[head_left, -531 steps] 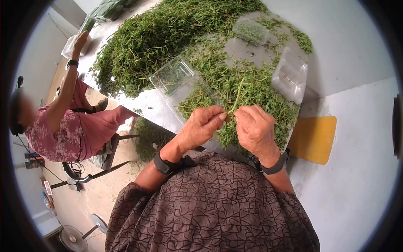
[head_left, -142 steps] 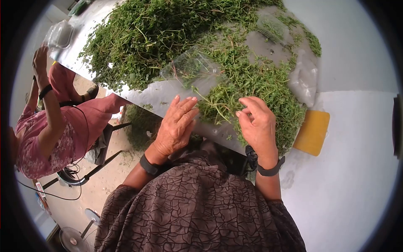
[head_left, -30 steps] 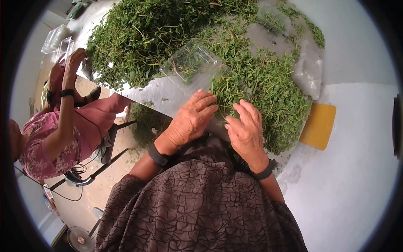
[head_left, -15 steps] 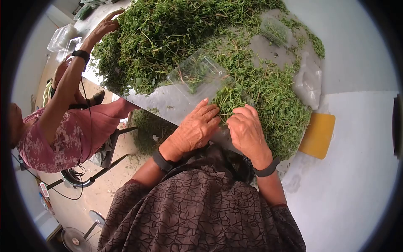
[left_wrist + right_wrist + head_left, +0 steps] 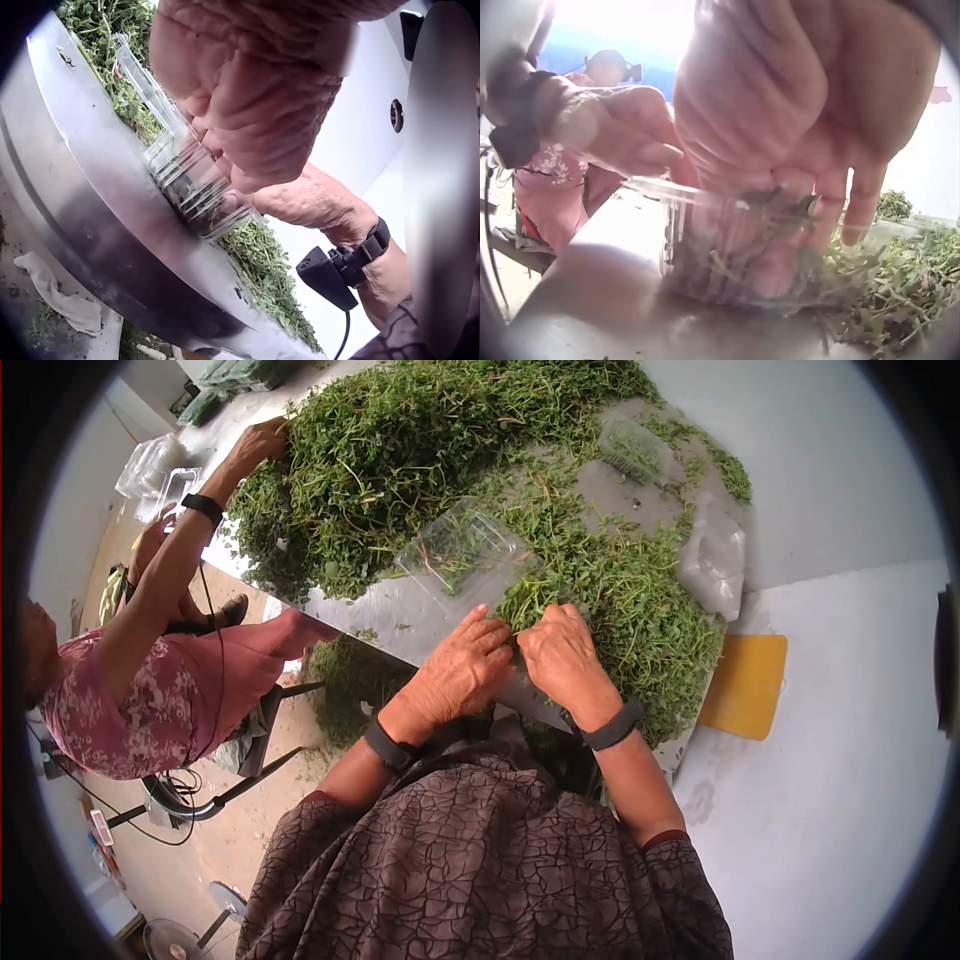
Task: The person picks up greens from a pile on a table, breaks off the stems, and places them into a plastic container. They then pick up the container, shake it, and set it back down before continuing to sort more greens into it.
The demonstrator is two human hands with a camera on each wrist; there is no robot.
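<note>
A clear plastic clamshell box [image 5: 676, 247] stands on the table at its near edge, leafy green stems [image 5: 769, 225] showing through its wall. Its raised lid [image 5: 465, 555] lies back toward the heap in the head view. My right hand [image 5: 562, 660] reaches down into the box, fingers pressing among the greens; its fingertips are hidden in the head view. Beside it, my left hand [image 5: 460, 672] is at the box's left side, fingers extended and index finger lifted. The left wrist view shows the ribbed box wall [image 5: 191, 180] under that hand.
A tall heap of greens [image 5: 400, 450] and a looser spread [image 5: 640, 610] cover much of the metal table [image 5: 375, 615]. Another box [image 5: 635, 450] and an open tray [image 5: 712, 565] lie to the right. A second person [image 5: 140, 690] sits at left, reaching into the heap.
My right hand has moved from hovering over the box, fingers spread, down into the greens and leftward. My left hand stays close by. The other person's arm has reached to the heap.
</note>
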